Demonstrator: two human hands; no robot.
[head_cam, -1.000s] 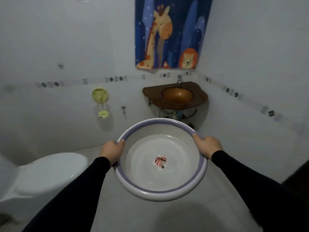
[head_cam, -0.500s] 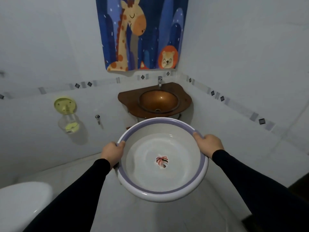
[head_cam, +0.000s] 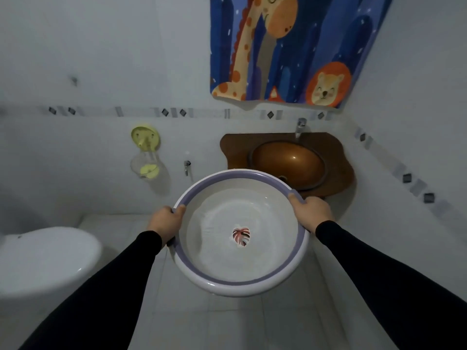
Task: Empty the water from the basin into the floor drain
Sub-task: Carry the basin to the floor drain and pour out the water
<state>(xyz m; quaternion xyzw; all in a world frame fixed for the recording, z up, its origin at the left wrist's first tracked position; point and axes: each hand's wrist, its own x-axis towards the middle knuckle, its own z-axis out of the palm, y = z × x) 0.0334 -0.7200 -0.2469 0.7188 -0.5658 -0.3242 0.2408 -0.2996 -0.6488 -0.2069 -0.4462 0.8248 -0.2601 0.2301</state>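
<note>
A round white basin [head_cam: 227,276] with a purple rim band and a leaf print at its bottom is held level in front of me, above the tiled floor. Clear water ripples inside it. My left hand [head_cam: 166,221] grips the rim on the left side. My right hand [head_cam: 312,210] grips the rim on the right side, thumb over the edge. No floor drain is visible in this view.
A brown wall sink [head_cam: 288,162] with a tap stands just behind the basin. A white toilet [head_cam: 45,256] is at the left. A yellow soap holder [head_cam: 146,152] hangs on the wall. A giraffe-print curtain [head_cam: 283,46] hangs above. White floor tiles [head_cam: 227,322] lie below.
The view has swung across the bathroom, so the sink now sits behind the basin's right side and the toilet is back at left. Both hands keep the same grip.
</note>
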